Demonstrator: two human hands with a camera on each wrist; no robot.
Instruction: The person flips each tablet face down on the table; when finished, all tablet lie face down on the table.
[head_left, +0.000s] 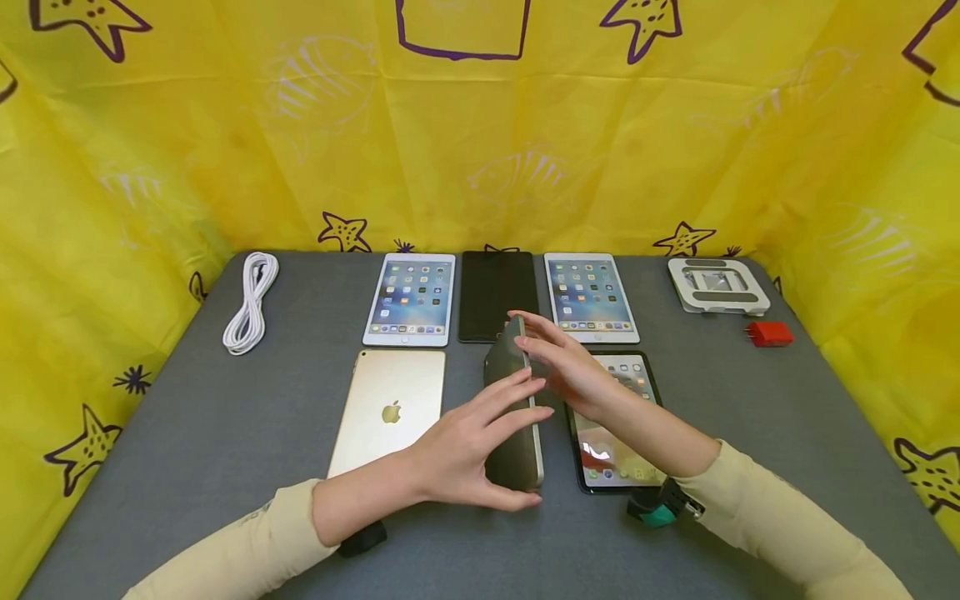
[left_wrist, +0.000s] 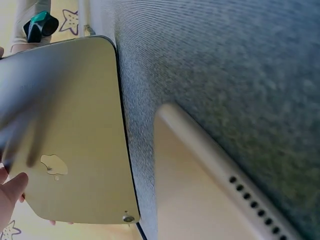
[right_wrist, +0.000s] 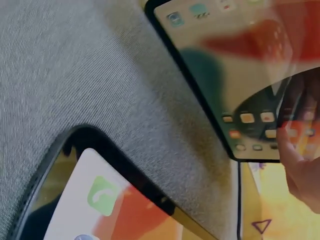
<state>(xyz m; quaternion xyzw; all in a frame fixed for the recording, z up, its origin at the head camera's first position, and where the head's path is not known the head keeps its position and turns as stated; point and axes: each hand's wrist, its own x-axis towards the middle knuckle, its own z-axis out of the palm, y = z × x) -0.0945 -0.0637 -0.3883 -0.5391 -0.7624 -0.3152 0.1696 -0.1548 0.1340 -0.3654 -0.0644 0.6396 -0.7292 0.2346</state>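
One tablet (head_left: pixel 517 454), edge-up, mid-frame | left hand (head_left: pixel 467 442) grips its lower end, right hand (head_left: pixel 576 373) pinches upper end | probably for steadiness

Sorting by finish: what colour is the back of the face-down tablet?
The face-down tablet has a pale gold back, clearest in the head view.
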